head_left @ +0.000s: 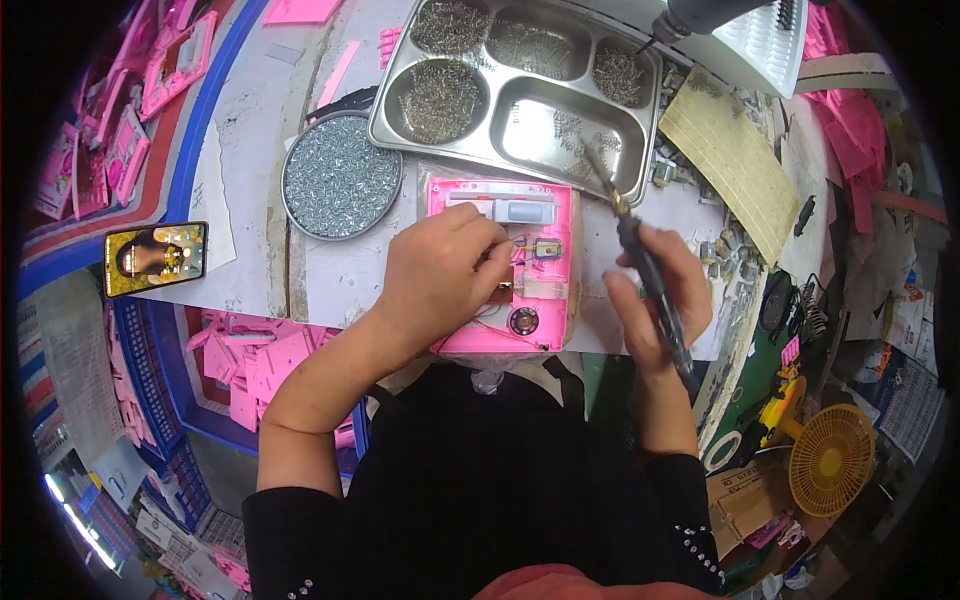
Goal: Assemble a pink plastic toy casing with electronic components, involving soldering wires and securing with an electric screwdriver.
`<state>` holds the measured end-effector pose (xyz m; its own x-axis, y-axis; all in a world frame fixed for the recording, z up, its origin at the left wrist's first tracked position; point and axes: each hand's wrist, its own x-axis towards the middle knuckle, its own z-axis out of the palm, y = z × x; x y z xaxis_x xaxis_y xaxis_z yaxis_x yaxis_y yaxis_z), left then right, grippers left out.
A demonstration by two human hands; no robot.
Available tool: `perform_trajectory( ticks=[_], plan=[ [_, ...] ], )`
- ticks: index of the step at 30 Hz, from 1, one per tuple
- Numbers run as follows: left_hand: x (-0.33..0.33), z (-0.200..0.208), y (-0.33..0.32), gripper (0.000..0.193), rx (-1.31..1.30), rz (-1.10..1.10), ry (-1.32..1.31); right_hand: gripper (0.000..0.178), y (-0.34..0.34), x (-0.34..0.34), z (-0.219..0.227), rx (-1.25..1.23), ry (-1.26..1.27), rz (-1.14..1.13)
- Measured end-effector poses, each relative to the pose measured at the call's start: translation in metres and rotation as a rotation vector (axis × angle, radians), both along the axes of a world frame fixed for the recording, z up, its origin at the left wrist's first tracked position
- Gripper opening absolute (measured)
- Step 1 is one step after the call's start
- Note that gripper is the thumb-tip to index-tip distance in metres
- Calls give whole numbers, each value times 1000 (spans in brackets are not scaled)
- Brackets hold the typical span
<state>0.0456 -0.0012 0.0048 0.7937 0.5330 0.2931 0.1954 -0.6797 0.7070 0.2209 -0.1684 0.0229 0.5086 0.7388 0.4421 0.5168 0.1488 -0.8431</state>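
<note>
A pink plastic toy housing (540,200) lies open on the grey bench, showing wires, a small speaker (523,321) and a white part at its top. My left hand (440,280) rests on it, fingertips pinched at the wiring near the middle. To the right, my right hand (660,300) grips a black soldering iron (645,270), its tip raised toward the steel tray. The iron's tip is clear of the housing.
A steel compartment tray (575,160) with several heaps of small metal parts sits behind the housing. A round tin of screws (340,175) is at the left. A phone (155,257) lies on the far left, pink plastic parts (260,365) in a blue crate below, a yellow fan (830,460) at right.
</note>
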Motion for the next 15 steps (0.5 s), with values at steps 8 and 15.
perform_trajectory(
  ticks=[8,15],
  plan=[
    [-2,5,-2,7,-124,94,-19,28,-13,-2,-4,-55,-93,156],
    [-3,3,-2,7,-115,106,-28,28,-6,-4,-1,-91,-162,217]
  ],
)
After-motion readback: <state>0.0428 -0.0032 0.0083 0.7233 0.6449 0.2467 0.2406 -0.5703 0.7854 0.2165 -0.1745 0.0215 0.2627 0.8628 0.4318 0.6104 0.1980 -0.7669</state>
